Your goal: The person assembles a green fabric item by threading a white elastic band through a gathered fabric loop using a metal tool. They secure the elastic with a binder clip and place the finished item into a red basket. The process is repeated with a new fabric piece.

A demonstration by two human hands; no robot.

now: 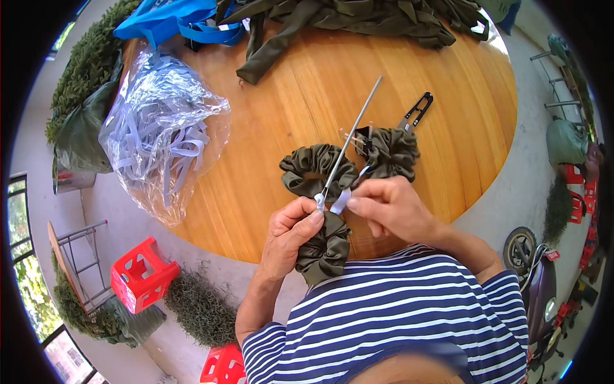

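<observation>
My left hand (293,225) is closed, pinching one white elastic end at the top of an olive-green scrunchie (326,251) that hangs toward my striped shirt. Between finger and thumb, my right hand (395,206) grips a short pale elastic band (341,201) just beside it. A thin metal rod (355,134) slants up and away from the left fingertips; whether they hold its lower end, I cannot tell. Just beyond my hands lie a second olive scrunchie (312,168) and, to its right, another bunched scrunchie (393,152). Thread snips (419,111) with a black handle rest behind that one.
On the round wooden table (256,211), a clear plastic bag (167,137) of pale elastic strips lies at left. Olive fabric tubes (358,22) are heaped at the far edge near a blue bag (169,22). A red stool (144,275) stands at left, a motorbike (540,288) at right.
</observation>
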